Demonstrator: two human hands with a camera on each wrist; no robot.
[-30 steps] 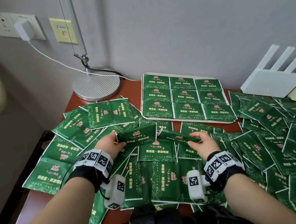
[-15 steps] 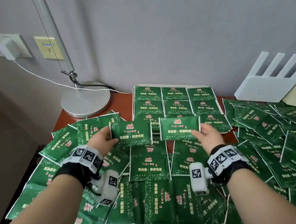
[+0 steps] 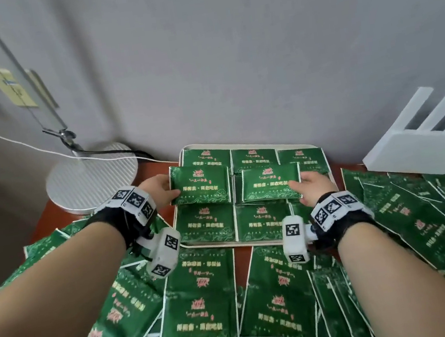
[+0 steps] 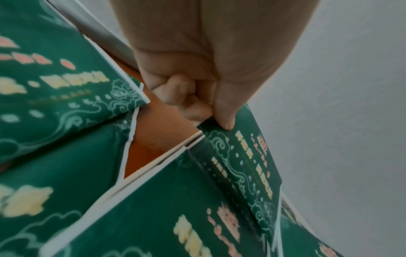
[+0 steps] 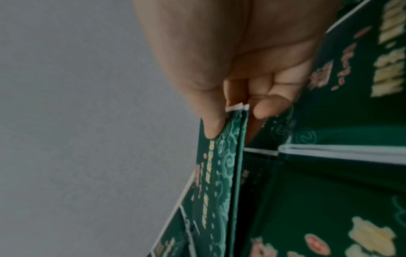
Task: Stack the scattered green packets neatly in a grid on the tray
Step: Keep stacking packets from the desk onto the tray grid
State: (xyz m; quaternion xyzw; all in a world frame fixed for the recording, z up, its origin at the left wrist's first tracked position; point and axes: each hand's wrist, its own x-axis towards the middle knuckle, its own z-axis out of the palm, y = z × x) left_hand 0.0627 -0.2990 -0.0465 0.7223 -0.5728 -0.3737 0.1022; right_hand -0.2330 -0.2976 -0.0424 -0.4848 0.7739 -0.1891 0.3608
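A white tray (image 3: 243, 143) against the wall holds a grid of green packets. My left hand (image 3: 159, 190) pinches one green packet (image 3: 201, 186) by its left edge and holds it over the tray's left column. My right hand (image 3: 309, 187) pinches a second packet (image 3: 271, 187) by its lower right corner over the tray's middle. The left wrist view shows thumb and fingers (image 4: 224, 114) nipping the packet's corner (image 4: 241, 156). In the right wrist view, the thumb (image 5: 211, 121) presses on the packet's edge (image 5: 222, 165). Many loose packets (image 3: 197, 316) cover the table in front.
A round silver lamp base (image 3: 93, 179) with a cable stands left of the tray. A white router (image 3: 424, 138) with antennas sits at the back right. The grey wall rises right behind the tray. Bare red-brown table (image 3: 241, 260) shows between packets.
Both hands have lifted their packets from the pile and carried them forward over the tray; the head view has moved closer and tilted up.
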